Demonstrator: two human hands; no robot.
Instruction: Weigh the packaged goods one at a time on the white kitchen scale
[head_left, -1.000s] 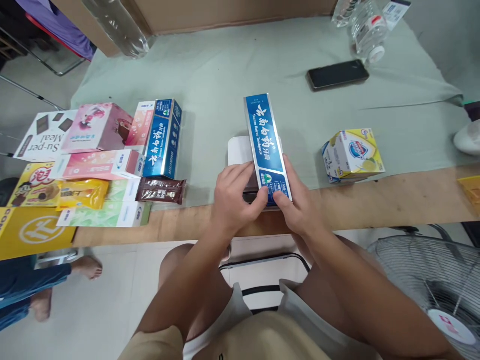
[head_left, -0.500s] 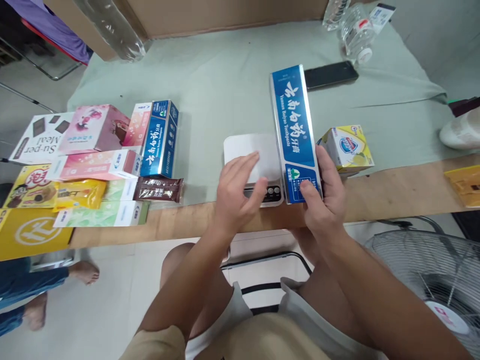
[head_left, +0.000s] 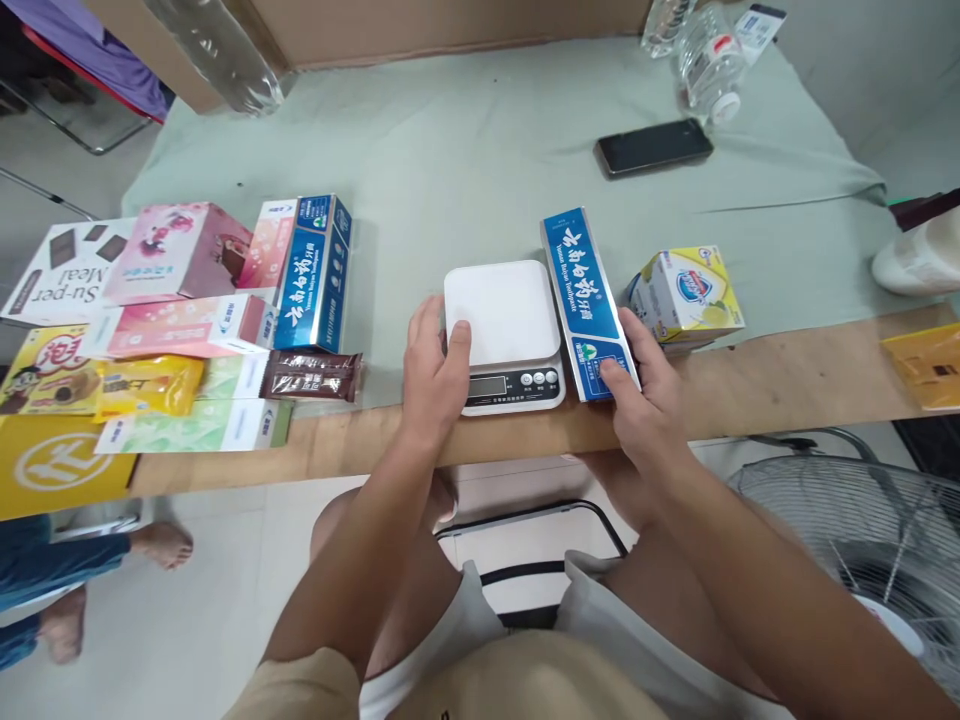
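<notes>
Partly under left hand (head_left: 433, 378) — scale (head_left: 502, 312)

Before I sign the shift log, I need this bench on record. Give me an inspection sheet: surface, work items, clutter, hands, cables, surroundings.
Surface: green cloth, creased at right; bare wooden front edge.
Work items: scale, display unreadable; toothpaste box close on its right.
Clutter: boxes and snack packs grouped left; yellow-white box right; phone and bottles towards the back.
Hands: left hand at the scale's left edge, thumb over its top; right hand grips the toothpaste box's near end.
Cables: nothing seen.
Surroundings: fan lower right, another person's feet lower left, cardboard behind.
</notes>
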